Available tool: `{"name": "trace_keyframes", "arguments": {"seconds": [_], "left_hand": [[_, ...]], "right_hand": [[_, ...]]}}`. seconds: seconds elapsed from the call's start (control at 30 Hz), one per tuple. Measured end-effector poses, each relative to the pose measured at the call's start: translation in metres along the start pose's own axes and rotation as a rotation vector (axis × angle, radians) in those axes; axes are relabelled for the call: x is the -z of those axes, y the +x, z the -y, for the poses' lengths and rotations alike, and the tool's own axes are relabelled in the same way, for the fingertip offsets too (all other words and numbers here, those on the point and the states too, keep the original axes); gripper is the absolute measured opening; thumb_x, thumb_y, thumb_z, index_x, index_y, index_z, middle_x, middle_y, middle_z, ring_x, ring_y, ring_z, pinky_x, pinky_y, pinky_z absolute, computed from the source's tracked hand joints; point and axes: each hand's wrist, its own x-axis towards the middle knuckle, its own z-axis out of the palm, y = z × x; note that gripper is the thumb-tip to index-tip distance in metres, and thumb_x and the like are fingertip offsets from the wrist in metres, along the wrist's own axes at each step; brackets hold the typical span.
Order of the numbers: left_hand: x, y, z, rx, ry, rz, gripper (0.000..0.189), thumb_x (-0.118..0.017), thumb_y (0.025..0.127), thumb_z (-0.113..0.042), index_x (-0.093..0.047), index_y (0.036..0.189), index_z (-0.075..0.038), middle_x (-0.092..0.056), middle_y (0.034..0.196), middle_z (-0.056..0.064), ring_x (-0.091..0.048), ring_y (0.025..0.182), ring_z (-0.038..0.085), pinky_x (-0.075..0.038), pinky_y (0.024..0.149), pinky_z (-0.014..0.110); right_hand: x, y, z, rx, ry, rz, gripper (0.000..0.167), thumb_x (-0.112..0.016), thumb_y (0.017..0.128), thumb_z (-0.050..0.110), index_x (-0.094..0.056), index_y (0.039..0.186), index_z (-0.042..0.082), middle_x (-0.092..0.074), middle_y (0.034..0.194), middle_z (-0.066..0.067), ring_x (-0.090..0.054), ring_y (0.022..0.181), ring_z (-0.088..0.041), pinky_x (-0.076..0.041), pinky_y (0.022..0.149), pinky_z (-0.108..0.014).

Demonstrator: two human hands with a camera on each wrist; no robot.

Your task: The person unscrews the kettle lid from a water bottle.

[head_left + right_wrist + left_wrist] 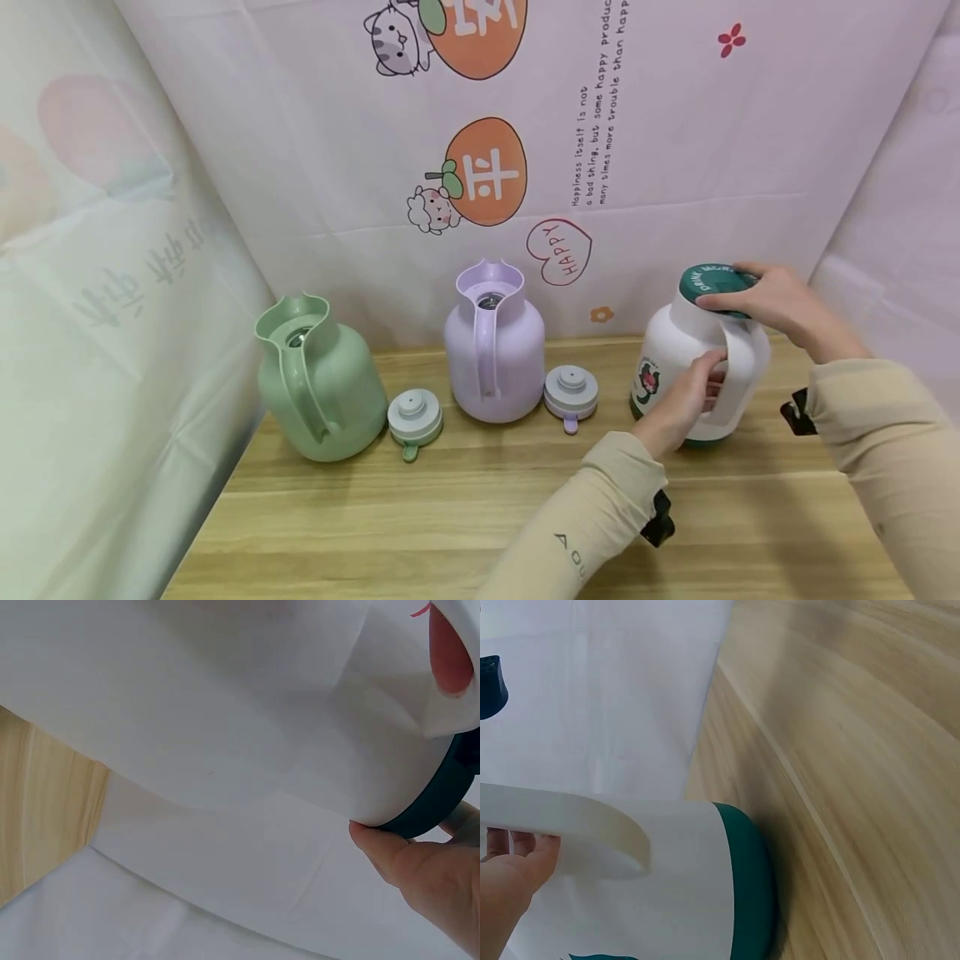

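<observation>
A white vacuum jug (693,350) with a green base stands upright at the right of the table. My left hand (682,400) holds its white handle (600,832), with the fingers inside the handle loop in the left wrist view. Over the top, my right hand (787,304) grips the round green lid (712,286), fingers and thumb spread around its rim. The lid sits on the jug's neck. In the right wrist view, fingers (390,851) press against the lid's edge.
A lilac jug (510,358) and a green jug (341,400) stand lidless to the left on the wooden table (420,533). Beside them lie a grey-and-lilac stopper (572,392) and a grey-and-green stopper (415,417). A printed white cloth (330,167) hangs behind.
</observation>
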Motion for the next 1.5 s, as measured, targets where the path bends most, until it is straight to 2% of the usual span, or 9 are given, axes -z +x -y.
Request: {"name": "trace_keyframes", "arguments": {"seconds": [0.17, 0.3, 0.6, 0.87, 1.0, 1.1, 1.23, 1.4, 1.5], "left_hand": [[0.014, -0.002, 0.003, -0.037, 0.032, 0.031, 0.052, -0.026, 0.1, -0.048, -0.052, 0.13, -0.014, -0.058, 0.11, -0.004, -0.05, 0.092, 0.0, -0.044, 0.081, 0.018], [0.023, -0.003, 0.005, -0.053, 0.03, 0.035, 0.05, -0.027, 0.101, -0.046, -0.051, 0.134, -0.017, -0.061, 0.116, 0.002, -0.052, 0.091, 0.0, -0.046, 0.08, 0.018], [0.042, -0.004, 0.003, -0.06, 0.047, 0.091, 0.052, -0.025, 0.101, -0.045, -0.043, 0.141, -0.017, -0.059, 0.123, 0.01, -0.054, 0.094, 0.004, -0.048, 0.083, 0.019], [0.049, -0.008, 0.001, -0.053, 0.089, 0.112, 0.051, -0.025, 0.102, -0.045, -0.041, 0.143, -0.019, -0.057, 0.124, 0.006, -0.056, 0.1, 0.006, -0.048, 0.085, 0.02], [0.047, -0.008, -0.002, -0.047, 0.03, 0.123, 0.05, -0.026, 0.102, -0.042, -0.043, 0.142, -0.017, -0.056, 0.133, 0.008, -0.057, 0.114, 0.013, -0.048, 0.09, 0.021], [0.045, -0.008, -0.007, -0.051, -0.056, 0.113, 0.05, -0.028, 0.101, -0.038, -0.048, 0.137, -0.009, -0.055, 0.135, 0.011, -0.056, 0.116, 0.014, -0.047, 0.093, 0.022], [0.044, -0.009, -0.013, -0.041, -0.113, 0.055, 0.048, -0.034, 0.099, -0.035, -0.053, 0.127, -0.002, -0.06, 0.126, 0.011, -0.056, 0.102, 0.008, -0.047, 0.092, 0.023], [0.043, -0.011, -0.016, -0.023, -0.021, -0.037, 0.043, -0.041, 0.1, -0.038, -0.058, 0.123, -0.007, -0.063, 0.111, 0.001, -0.054, 0.09, 0.001, -0.049, 0.086, 0.021], [0.042, -0.013, -0.016, -0.052, 0.056, -0.076, 0.039, -0.045, 0.1, -0.038, -0.061, 0.12, -0.009, -0.06, 0.096, -0.007, -0.05, 0.079, -0.001, -0.045, 0.071, 0.016]], "right_hand": [[-0.008, 0.004, 0.009, 0.014, -0.013, 0.003, 0.107, -0.062, 0.083, 0.06, -0.008, 0.15, -0.005, -0.022, 0.144, -0.043, -0.031, 0.126, -0.054, -0.035, 0.098, -0.065], [-0.013, 0.007, 0.016, 0.014, 0.001, 0.012, 0.109, -0.062, 0.083, 0.06, -0.008, 0.15, -0.005, -0.022, 0.145, -0.042, -0.031, 0.127, -0.054, -0.035, 0.099, -0.065], [-0.022, 0.01, 0.03, 0.027, 0.021, 0.002, 0.108, -0.063, 0.083, 0.059, -0.009, 0.15, -0.006, -0.022, 0.145, -0.042, -0.032, 0.127, -0.053, -0.036, 0.099, -0.064], [-0.022, 0.012, 0.032, 0.023, 0.034, 0.031, 0.107, -0.062, 0.085, 0.056, -0.005, 0.149, -0.007, -0.019, 0.146, -0.042, -0.028, 0.13, -0.054, -0.033, 0.103, -0.065], [-0.019, 0.014, 0.032, 0.036, 0.001, 0.054, 0.106, -0.061, 0.086, 0.054, -0.005, 0.148, -0.01, -0.019, 0.145, -0.044, -0.028, 0.129, -0.054, -0.032, 0.103, -0.065], [-0.016, 0.014, 0.033, 0.033, -0.003, 0.077, 0.106, -0.061, 0.086, 0.054, -0.002, 0.148, -0.011, -0.016, 0.145, -0.045, -0.026, 0.129, -0.055, -0.031, 0.103, -0.066], [-0.015, 0.014, 0.036, 0.019, -0.016, 0.106, 0.108, -0.059, 0.087, 0.055, 0.002, 0.147, -0.011, -0.012, 0.145, -0.046, -0.024, 0.129, -0.056, -0.031, 0.103, -0.066], [-0.015, 0.014, 0.04, 0.005, -0.071, 0.114, 0.108, -0.058, 0.087, 0.055, 0.002, 0.146, -0.013, -0.01, 0.144, -0.047, -0.024, 0.128, -0.057, -0.031, 0.103, -0.067], [-0.015, 0.013, 0.042, -0.003, -0.081, 0.121, 0.108, -0.058, 0.087, 0.054, 0.002, 0.146, -0.014, -0.01, 0.144, -0.047, -0.024, 0.128, -0.058, -0.031, 0.103, -0.068]]}}
